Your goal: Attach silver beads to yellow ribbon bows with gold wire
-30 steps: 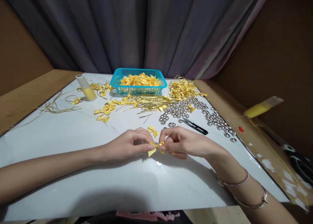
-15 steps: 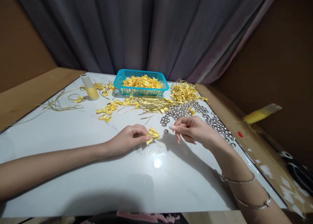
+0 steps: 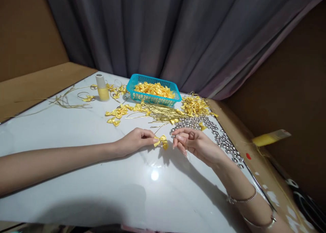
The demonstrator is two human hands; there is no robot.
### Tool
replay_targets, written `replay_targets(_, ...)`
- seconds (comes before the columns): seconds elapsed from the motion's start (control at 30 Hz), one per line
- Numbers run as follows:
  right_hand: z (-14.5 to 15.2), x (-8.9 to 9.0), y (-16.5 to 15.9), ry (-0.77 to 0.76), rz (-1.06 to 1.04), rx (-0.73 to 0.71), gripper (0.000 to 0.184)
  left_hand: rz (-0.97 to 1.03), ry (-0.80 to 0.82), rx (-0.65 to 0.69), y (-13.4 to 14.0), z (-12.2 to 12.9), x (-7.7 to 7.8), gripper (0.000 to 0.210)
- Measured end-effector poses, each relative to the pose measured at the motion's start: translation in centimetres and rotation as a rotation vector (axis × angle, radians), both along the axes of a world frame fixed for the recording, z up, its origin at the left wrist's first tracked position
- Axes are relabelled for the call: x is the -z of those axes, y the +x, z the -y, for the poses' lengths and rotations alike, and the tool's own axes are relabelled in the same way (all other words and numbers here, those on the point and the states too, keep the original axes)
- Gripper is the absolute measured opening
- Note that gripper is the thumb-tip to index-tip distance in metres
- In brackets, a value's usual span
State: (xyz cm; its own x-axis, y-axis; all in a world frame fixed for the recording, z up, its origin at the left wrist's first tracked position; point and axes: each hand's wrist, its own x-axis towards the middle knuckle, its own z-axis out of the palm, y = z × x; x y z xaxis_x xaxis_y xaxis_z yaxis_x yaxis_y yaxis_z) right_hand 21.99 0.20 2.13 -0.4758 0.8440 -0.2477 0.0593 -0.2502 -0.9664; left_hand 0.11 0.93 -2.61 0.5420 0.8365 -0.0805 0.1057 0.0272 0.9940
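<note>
My left hand (image 3: 136,140) pinches a yellow satin bow (image 3: 161,142) between thumb and fingers, low over the white tabletop (image 3: 122,182). To the right of the bow, my right hand (image 3: 197,144) has thumb and forefinger closed on a small silver bead (image 3: 173,136). Its other fingers curl loosely beneath, and a thin, pale thread seems to hang near them. Just behind this hand spreads a heap of similar silver beads (image 3: 189,122), partly covered by the fingers. A bundle of gold cords (image 3: 163,113) lies beyond both hands.
A blue basket (image 3: 131,96) of yellow bows stands at the back. Finished-looking looped bows (image 3: 195,104) are piled to its right, loose bows (image 3: 117,112) lie front-left. A capped yellow-and-white bottle (image 3: 103,89) stands left. Scissors (image 3: 305,199) lie off the table's right edge.
My right hand has moved left and closed its fingertips on the lone bead. The left hand still holds the bow, now turned slightly. The whole view has tilted.
</note>
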Motion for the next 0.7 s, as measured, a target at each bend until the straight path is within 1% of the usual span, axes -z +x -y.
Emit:
replay_targets(0.1,0.7,0.4,-0.7,-0.006,0.033,0.021,0.022,-0.004,0.001,-0.005,0.0,0.0,0.3,0.022)
replay_targets(0.23,1.5,0.8,-1.2,-0.068,0.102,0.014,0.026,-0.003,0.015,-0.021,0.0,0.0,0.4,0.022)
replay_targets(0.33,1.6,1.3,-1.2,-0.077,0.090,0.010,0.028,0.001,0.002,-0.021,0.0,0.1,0.3,0.023)
replay_targets(0.47,1.6,1.8,-1.4,-0.061,0.047,-0.016,0.023,0.029,-0.023,-0.008,0.1,0.1,0.1,0.023)
replay_targets(0.53,1.8,1.7,-1.8,-0.032,0.071,-0.004,0.022,0.045,-0.019,-0.004,0.1,0.1,0.1,0.022)
replay_targets(0.7,2.6,1.7,-2.4,0.172,0.250,0.082,0.021,0.076,-0.057,-0.029,0.0,-0.1,0.1,0.022)
